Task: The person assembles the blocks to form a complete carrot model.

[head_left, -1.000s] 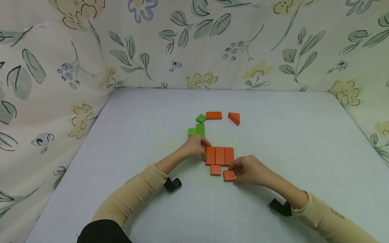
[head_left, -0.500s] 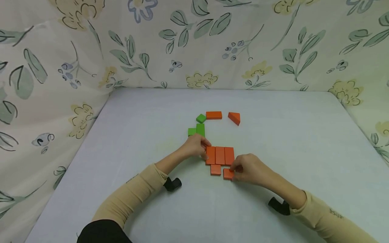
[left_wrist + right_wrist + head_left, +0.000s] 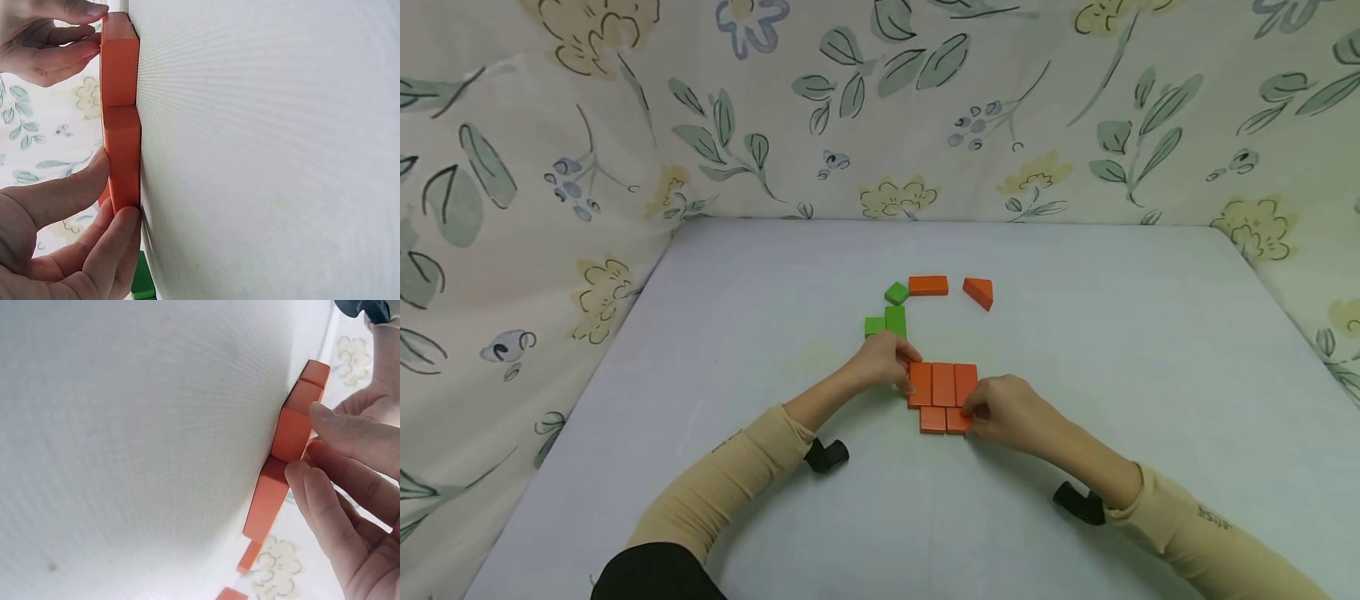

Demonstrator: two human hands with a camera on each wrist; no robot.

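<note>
Three oblong orange blocks lie flat side by side on the white table in the head view. Against their near edge sit two smaller orange blocks, a left one and a right one, touching each other. My left hand holds the leftmost oblong block; thumb and fingertips pinch it in the left wrist view. With thumb and fingers my right hand pinches the right small block, partly covering it. The right wrist view shows that thumb against the orange block.
Beyond my left hand lie a green oblong block, a green square block and a green diamond-shaped block. An orange oblong block and an orange wedge-shaped block lie farther back. Floral cloth hangs behind the table.
My right hand has moved left and slightly away from me with the small orange block, closing the gap to the other small block. My left hand has stayed put.
</note>
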